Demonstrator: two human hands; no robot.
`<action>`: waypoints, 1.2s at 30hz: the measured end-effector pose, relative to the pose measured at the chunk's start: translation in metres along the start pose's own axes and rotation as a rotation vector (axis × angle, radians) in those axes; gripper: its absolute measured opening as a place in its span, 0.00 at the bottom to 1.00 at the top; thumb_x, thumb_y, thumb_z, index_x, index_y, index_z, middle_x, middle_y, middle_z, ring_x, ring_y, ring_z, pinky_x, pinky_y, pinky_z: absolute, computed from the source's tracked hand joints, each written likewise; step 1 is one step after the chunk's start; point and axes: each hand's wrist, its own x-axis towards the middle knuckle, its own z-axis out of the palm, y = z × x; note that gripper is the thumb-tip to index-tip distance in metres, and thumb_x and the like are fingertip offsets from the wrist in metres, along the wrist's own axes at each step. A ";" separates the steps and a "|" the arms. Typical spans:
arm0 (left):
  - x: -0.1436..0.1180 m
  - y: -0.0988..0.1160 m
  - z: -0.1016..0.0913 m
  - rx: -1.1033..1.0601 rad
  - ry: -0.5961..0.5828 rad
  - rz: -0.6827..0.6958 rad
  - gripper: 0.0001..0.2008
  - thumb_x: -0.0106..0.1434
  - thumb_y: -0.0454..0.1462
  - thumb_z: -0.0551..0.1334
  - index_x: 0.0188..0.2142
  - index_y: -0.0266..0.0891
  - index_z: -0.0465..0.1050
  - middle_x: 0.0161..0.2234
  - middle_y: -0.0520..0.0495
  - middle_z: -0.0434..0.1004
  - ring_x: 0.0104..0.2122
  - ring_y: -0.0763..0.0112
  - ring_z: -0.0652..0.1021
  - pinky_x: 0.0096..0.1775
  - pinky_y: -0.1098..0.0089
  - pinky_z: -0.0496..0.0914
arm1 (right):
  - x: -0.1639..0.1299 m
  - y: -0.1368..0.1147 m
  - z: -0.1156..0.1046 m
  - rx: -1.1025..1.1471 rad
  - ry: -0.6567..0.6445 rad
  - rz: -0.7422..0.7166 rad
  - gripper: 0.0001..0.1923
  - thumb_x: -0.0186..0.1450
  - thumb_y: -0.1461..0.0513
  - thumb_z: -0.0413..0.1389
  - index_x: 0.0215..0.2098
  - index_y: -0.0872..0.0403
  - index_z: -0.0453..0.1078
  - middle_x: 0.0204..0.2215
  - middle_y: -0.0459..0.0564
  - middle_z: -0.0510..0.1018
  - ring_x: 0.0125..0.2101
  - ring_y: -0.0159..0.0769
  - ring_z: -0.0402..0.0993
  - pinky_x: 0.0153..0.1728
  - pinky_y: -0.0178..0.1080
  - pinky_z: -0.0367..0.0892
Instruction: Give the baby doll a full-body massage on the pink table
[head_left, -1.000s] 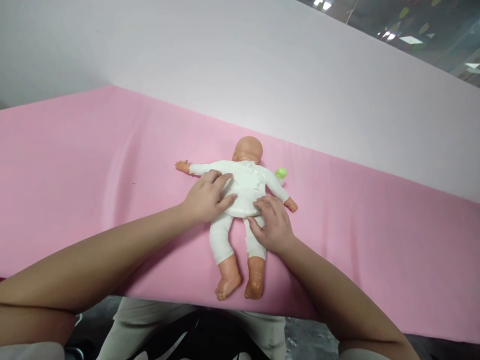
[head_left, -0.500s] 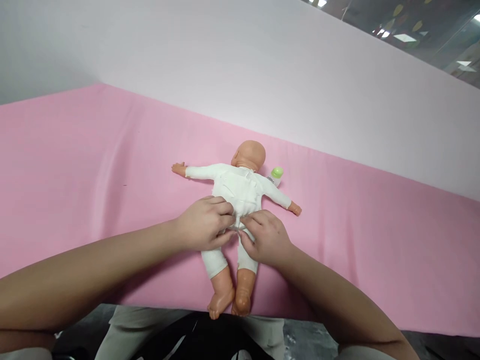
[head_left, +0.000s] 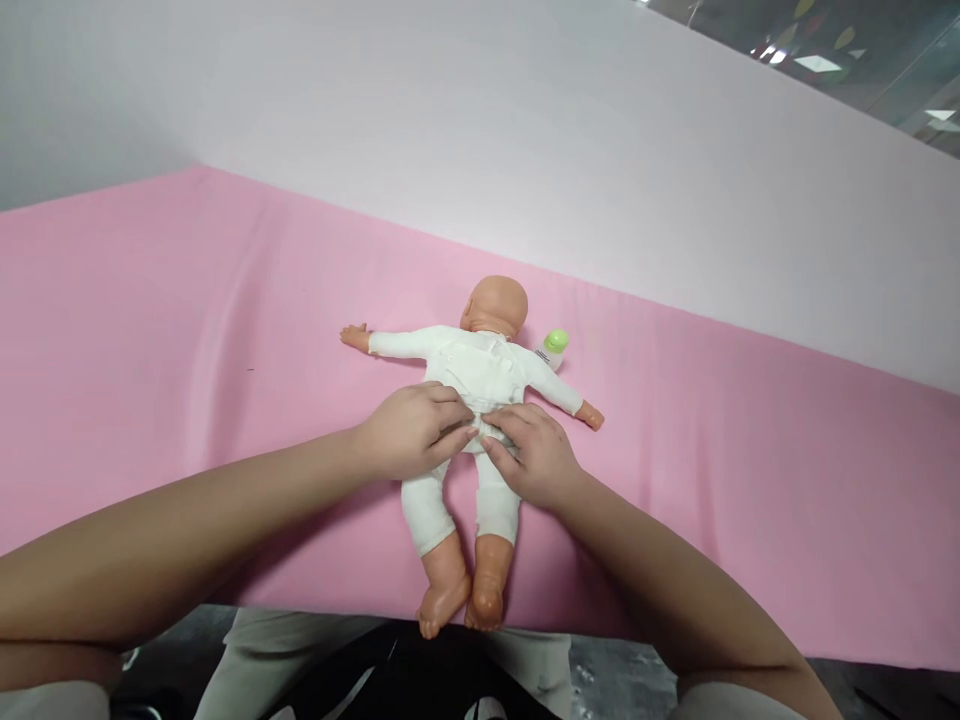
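Observation:
A baby doll (head_left: 487, 365) with a white cloth body and tan plastic head, hands and feet lies belly down, its arms spread wide. Both my hands rest on its lower back, close together either side of the middle. My left hand (head_left: 420, 430) has its thumb and bent fingers pinched together on the white cloth. From the right, my right hand (head_left: 536, 452) pinches the cloth likewise, its thumb below the fingers. Between the fingertips the cloth bunches slightly. My fingers cover the doll's waist and part of its hips.
Beside the doll's right shoulder stands a small clear bottle (head_left: 553, 347) with a green cap. A pink sheet (head_left: 300, 420) covers the table, with creases at left and right. Behind it rises a pale wall (head_left: 450, 120). The doll's feet reach the table's front edge.
Both hands have moved a little up the doll's back toward its head, still pinching the cloth. More of the doll's seat and upper legs shows now. The doll lies in the same place.

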 end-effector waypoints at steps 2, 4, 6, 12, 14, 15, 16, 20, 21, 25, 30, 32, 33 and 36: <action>0.000 0.000 -0.001 -0.037 0.010 0.011 0.17 0.78 0.43 0.56 0.43 0.40 0.83 0.35 0.46 0.81 0.37 0.63 0.80 0.39 0.63 0.72 | 0.000 0.000 -0.002 0.020 -0.011 0.000 0.12 0.78 0.55 0.56 0.49 0.50 0.80 0.44 0.51 0.87 0.44 0.44 0.82 0.48 0.49 0.77; -0.002 0.000 0.000 -0.039 0.044 0.031 0.15 0.77 0.41 0.57 0.40 0.40 0.82 0.33 0.46 0.80 0.35 0.64 0.80 0.37 0.64 0.72 | 0.000 0.000 -0.002 0.009 -0.017 -0.006 0.11 0.78 0.57 0.55 0.45 0.50 0.80 0.40 0.50 0.87 0.41 0.42 0.82 0.45 0.46 0.76; -0.003 0.001 0.001 -0.004 0.112 0.060 0.13 0.75 0.39 0.60 0.39 0.39 0.82 0.34 0.45 0.79 0.35 0.63 0.79 0.38 0.63 0.72 | -0.001 -0.001 0.000 -0.026 0.007 -0.009 0.10 0.77 0.58 0.56 0.45 0.50 0.80 0.39 0.50 0.86 0.40 0.42 0.81 0.44 0.46 0.76; -0.002 0.003 0.003 0.119 0.189 0.126 0.11 0.72 0.39 0.62 0.47 0.37 0.81 0.42 0.39 0.80 0.41 0.57 0.78 0.46 0.56 0.75 | -0.002 -0.001 0.009 -0.127 0.160 -0.051 0.16 0.74 0.54 0.61 0.55 0.53 0.78 0.45 0.57 0.83 0.47 0.50 0.78 0.55 0.55 0.75; -0.001 0.001 0.002 0.091 0.114 0.081 0.12 0.71 0.39 0.61 0.47 0.37 0.81 0.42 0.40 0.80 0.41 0.57 0.79 0.46 0.56 0.75 | -0.001 0.000 0.009 -0.091 0.117 -0.038 0.18 0.74 0.56 0.60 0.58 0.55 0.77 0.47 0.58 0.83 0.48 0.51 0.78 0.54 0.55 0.76; 0.000 0.000 0.002 0.067 0.078 0.052 0.12 0.71 0.39 0.61 0.48 0.37 0.81 0.42 0.41 0.81 0.41 0.57 0.79 0.45 0.57 0.75 | 0.000 0.002 0.009 -0.057 0.084 -0.024 0.18 0.74 0.57 0.60 0.59 0.55 0.77 0.48 0.58 0.83 0.49 0.50 0.78 0.53 0.54 0.77; 0.001 -0.001 0.001 0.039 0.053 0.026 0.13 0.70 0.39 0.62 0.49 0.38 0.82 0.41 0.41 0.81 0.41 0.57 0.80 0.44 0.58 0.75 | 0.002 0.003 0.008 -0.018 0.053 -0.009 0.17 0.73 0.58 0.61 0.58 0.54 0.77 0.49 0.57 0.83 0.49 0.50 0.79 0.52 0.53 0.77; 0.001 -0.002 -0.003 -0.093 0.031 -0.009 0.14 0.68 0.40 0.63 0.49 0.40 0.82 0.40 0.45 0.84 0.39 0.60 0.83 0.39 0.62 0.74 | 0.006 0.004 0.001 0.095 -0.001 0.037 0.10 0.73 0.58 0.61 0.51 0.51 0.79 0.46 0.52 0.85 0.46 0.45 0.82 0.50 0.49 0.77; 0.001 -0.002 -0.004 -0.123 0.042 -0.006 0.12 0.69 0.40 0.63 0.47 0.41 0.82 0.38 0.47 0.84 0.37 0.62 0.83 0.37 0.63 0.73 | 0.006 0.003 0.000 0.105 -0.014 0.040 0.08 0.74 0.59 0.60 0.48 0.51 0.80 0.43 0.50 0.86 0.44 0.43 0.82 0.48 0.48 0.77; -0.001 0.001 -0.003 -0.135 0.184 -0.013 0.08 0.70 0.39 0.60 0.38 0.40 0.78 0.30 0.49 0.79 0.29 0.67 0.78 0.32 0.66 0.70 | 0.003 -0.002 -0.001 0.042 0.022 -0.020 0.07 0.76 0.60 0.58 0.43 0.50 0.79 0.38 0.48 0.86 0.40 0.41 0.82 0.45 0.46 0.76; -0.002 0.004 0.006 0.019 0.300 0.051 0.08 0.67 0.37 0.62 0.44 0.40 0.77 0.41 0.41 0.79 0.40 0.58 0.78 0.45 0.56 0.76 | -0.003 -0.006 0.007 -0.137 0.240 -0.099 0.08 0.74 0.58 0.60 0.48 0.51 0.79 0.39 0.55 0.82 0.42 0.47 0.78 0.46 0.52 0.77; -0.001 0.004 0.008 0.045 0.253 0.053 0.13 0.66 0.36 0.62 0.49 0.40 0.78 0.46 0.38 0.80 0.45 0.54 0.78 0.51 0.52 0.75 | -0.002 -0.004 0.009 -0.129 0.259 -0.114 0.13 0.74 0.58 0.60 0.55 0.52 0.77 0.45 0.58 0.82 0.47 0.50 0.77 0.51 0.54 0.77; 0.000 0.003 0.008 0.035 0.212 0.041 0.15 0.66 0.36 0.62 0.51 0.39 0.78 0.48 0.38 0.80 0.47 0.53 0.78 0.52 0.51 0.75 | -0.001 -0.003 0.009 -0.109 0.237 -0.115 0.16 0.74 0.59 0.59 0.57 0.53 0.76 0.48 0.59 0.82 0.50 0.51 0.77 0.54 0.56 0.76; 0.004 -0.004 0.004 -0.097 0.072 -0.009 0.17 0.66 0.38 0.63 0.53 0.39 0.79 0.48 0.40 0.81 0.48 0.53 0.80 0.51 0.53 0.76 | 0.003 0.004 0.006 0.015 0.100 -0.063 0.20 0.73 0.59 0.59 0.61 0.53 0.74 0.53 0.58 0.82 0.54 0.52 0.77 0.58 0.57 0.75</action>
